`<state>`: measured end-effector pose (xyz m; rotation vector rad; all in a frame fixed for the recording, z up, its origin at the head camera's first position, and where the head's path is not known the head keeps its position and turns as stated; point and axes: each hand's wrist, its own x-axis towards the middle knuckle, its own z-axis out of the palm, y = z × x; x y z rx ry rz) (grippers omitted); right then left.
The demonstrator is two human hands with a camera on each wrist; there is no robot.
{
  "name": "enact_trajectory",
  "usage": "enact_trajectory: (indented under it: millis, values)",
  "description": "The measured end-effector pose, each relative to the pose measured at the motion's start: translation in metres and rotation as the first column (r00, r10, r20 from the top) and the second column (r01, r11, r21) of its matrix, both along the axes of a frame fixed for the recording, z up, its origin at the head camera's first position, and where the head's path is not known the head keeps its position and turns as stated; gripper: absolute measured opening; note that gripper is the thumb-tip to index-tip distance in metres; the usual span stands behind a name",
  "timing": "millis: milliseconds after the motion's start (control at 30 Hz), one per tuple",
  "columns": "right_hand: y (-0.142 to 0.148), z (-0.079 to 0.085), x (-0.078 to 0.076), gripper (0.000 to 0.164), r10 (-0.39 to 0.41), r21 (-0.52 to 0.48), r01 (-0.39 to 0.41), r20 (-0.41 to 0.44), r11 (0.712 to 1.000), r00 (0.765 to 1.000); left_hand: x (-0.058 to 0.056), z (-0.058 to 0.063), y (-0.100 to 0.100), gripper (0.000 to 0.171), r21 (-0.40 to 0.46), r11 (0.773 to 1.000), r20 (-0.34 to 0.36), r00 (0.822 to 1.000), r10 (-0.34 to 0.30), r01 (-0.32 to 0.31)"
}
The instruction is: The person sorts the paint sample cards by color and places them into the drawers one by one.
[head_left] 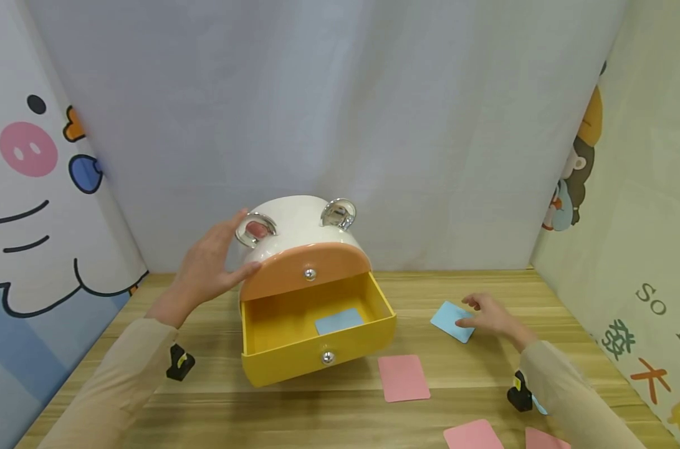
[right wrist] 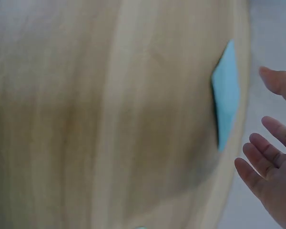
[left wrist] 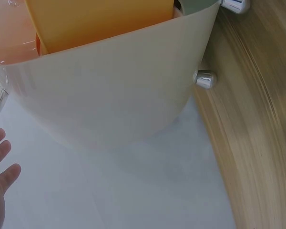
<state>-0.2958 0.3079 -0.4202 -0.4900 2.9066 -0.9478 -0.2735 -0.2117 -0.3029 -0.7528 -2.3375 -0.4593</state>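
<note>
A white rounded cabinet (head_left: 296, 218) with an orange upper front (head_left: 283, 277) and two silver ring ears stands on the table. Its yellow drawer (head_left: 289, 366) is pulled out, and a blue card (head_left: 340, 320) lies inside. My left hand (head_left: 205, 262) is at the cabinet's left side, near one ring ear (head_left: 269, 222), its thumb and fingers spread; whether it touches the cabinet I cannot tell. On the right, my right hand (head_left: 495, 321) hovers beside another blue card (right wrist: 226, 95) on the table, fingers loosely parted and holding nothing in the right wrist view.
A pink card (head_left: 404, 378) lies in front of the drawer's right corner. Two more pink cards (head_left: 474, 434) are at the near edge of view, and a blue corner (head_left: 540, 405) shows by the right wrist. A pale curtain (head_left: 457, 137) hangs behind the table.
</note>
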Motion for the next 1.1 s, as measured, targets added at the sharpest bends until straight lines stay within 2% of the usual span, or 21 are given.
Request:
enact_trajectory:
  millis: [300,567,767,900,1100]
  values:
    - [0.001,-0.022,0.003,0.071,-0.051,0.055,0.052,-0.018,0.997,0.999,0.001,0.0,-0.001,0.084,-0.003,1.0,0.012,1.0,0.009,-0.009]
    - [-0.001,-0.025,0.007,0.078,-0.075,0.11,0.078,-0.033,0.991,0.997,0.001,0.001,-0.001,0.085,-0.008,1.0,0.013,1.0,0.009,-0.009]
    - [-0.002,-0.025,0.006,0.08,-0.093,0.096,0.097,-0.037,0.991,0.995,0.0,0.001,0.0,0.085,-0.009,1.0,0.015,1.0,0.008,-0.008]
    - [-0.004,-0.023,0.006,0.075,-0.12,0.059,0.121,-0.021,0.991,0.993,0.0,0.001,0.0,0.085,-0.008,1.0,0.013,1.0,0.007,-0.007]
    - [-0.007,-0.013,0.007,0.054,-0.11,-0.02,0.11,-0.042,0.994,0.993,0.0,0.001,0.0,0.084,-0.005,1.0,0.01,1.0,0.004,-0.003]
